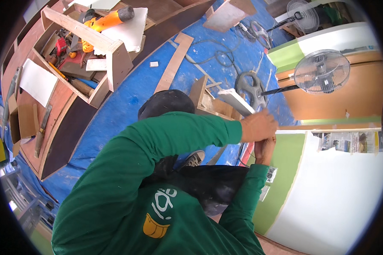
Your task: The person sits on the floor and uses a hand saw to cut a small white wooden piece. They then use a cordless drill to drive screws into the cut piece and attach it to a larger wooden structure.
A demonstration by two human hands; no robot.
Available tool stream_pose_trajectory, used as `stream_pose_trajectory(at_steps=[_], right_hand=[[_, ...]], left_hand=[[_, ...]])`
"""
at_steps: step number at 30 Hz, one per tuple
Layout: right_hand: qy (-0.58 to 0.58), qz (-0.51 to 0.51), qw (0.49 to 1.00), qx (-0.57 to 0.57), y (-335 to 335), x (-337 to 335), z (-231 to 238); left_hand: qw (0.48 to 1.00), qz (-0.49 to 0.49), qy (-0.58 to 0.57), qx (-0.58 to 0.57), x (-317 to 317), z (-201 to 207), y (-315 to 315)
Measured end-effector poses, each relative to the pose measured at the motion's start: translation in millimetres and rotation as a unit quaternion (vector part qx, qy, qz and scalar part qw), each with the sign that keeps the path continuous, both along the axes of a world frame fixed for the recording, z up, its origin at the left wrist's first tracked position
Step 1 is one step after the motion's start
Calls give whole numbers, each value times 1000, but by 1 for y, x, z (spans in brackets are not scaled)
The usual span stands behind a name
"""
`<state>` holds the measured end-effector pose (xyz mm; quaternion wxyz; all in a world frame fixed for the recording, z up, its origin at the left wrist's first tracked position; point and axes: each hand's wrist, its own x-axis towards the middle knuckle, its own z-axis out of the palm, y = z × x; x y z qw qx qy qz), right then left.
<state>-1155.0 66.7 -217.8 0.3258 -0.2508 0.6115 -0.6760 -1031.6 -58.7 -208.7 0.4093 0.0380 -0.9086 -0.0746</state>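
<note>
I log remotely: left hand [259,126], curled, and right hand [265,149], partly hidden beneath it, near the green wall [285,170], whether either grasps anything I cannot tell; white board [237,102], slanted just beside the left hand, by a wooden box [197,91].

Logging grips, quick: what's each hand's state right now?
Left hand: seen from its back; grip cannot be told.
Right hand: partly hidden; cannot be told.
</note>
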Motion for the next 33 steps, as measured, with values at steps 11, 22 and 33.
stream_pose_trajectory(at_steps=[11,22,33], right_hand=[[113,23,987,112,-11,12,12],[390,-134,886,212,-10,4,-55],[140,4,990,33,-33,47,18]], left_hand=[[950,-71,-68,296,36,-14,-62],[937,-24,-32,346,61,-2,-76],[878,-87,-73,465,75,-3,-100]])
